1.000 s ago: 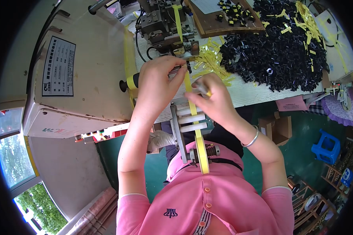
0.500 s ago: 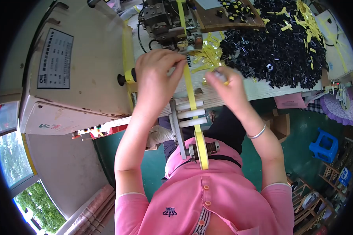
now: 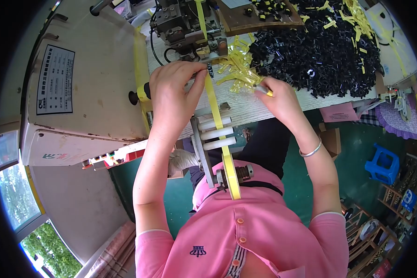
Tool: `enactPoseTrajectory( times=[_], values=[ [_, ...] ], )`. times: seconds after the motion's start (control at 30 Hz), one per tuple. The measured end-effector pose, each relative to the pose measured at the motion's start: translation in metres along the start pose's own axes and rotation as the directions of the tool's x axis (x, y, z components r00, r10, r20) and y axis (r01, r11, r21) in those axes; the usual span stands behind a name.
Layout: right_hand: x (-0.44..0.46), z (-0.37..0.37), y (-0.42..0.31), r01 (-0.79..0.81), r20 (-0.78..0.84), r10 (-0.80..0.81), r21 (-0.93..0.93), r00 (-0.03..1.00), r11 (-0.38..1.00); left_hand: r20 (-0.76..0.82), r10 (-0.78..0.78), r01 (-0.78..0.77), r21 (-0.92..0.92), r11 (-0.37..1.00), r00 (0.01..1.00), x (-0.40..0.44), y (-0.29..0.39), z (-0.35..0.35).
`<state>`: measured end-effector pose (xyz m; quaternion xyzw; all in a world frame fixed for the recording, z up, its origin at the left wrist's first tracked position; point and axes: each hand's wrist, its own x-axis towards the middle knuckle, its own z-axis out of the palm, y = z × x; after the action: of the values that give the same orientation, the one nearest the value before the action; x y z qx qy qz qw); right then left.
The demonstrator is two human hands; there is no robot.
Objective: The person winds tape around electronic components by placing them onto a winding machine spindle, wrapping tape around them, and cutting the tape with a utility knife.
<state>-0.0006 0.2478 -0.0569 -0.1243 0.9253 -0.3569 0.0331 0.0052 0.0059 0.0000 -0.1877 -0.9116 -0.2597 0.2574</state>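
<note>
My left hand (image 3: pixel 177 85) is closed in a pinch at the upper end of a yellow tape (image 3: pixel 213 99), just in front of the metal machine (image 3: pixel 178 23). A small black part (image 3: pixel 211 70) shows right beside its fingertips; whether they grip it I cannot tell. The tape runs down over several white rollers (image 3: pixel 217 134) to a yellow reel (image 3: pixel 231 178) close to my body. My right hand (image 3: pixel 280 99) is closed on a small pale item with a yellow end (image 3: pixel 268 92), its kind unclear. It hovers near the table edge, by the loose yellow strips (image 3: pixel 238 62).
A large heap of small black parts (image 3: pixel 310 60) covers the table's right side. Behind it, a brown board (image 3: pixel 259 21) carries black-and-yellow pieces. To the left stands a big beige machine housing (image 3: pixel 92 83). A blue stool (image 3: pixel 383 163) is on the green floor.
My right hand has shifted right, away from the tape, and is no longer blurred. My left hand keeps its pinch at the tape. The whole view has slid slightly.
</note>
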Motion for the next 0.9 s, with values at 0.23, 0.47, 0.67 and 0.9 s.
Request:
enactPoseTrajectory(
  times=[0.23, 0.47, 0.67, 0.9],
  values=[
    [0.007, -0.03, -0.007, -0.109, 0.069, 0.087, 0.433, 0.994, 0.895, -0.029, 0.071, -0.075, -0.188, 0.979, 0.997, 0.001, 0.024, 0.007],
    [0.0, -0.042, -0.031, -0.045, 0.087, -0.011, 0.621, 0.996, 0.782, 0.52, -0.477, 0.7, -0.599, 0.389, 0.709, 0.018, 0.057, 0.004],
    [-0.004, -0.036, -0.031, 0.056, 0.079, -0.132, 0.616, 0.988, 0.785, 0.555, -0.406, 0.634, -0.768, 0.086, 0.726, 0.013, 0.049, 0.008],
    [-0.001, -0.014, -0.007, 0.096, -0.062, -0.085, 0.211, 0.995, 0.973, 0.456, -0.452, 0.623, -0.699, 0.351, 0.767, 0.016, 0.038, -0.007]
  ],
)
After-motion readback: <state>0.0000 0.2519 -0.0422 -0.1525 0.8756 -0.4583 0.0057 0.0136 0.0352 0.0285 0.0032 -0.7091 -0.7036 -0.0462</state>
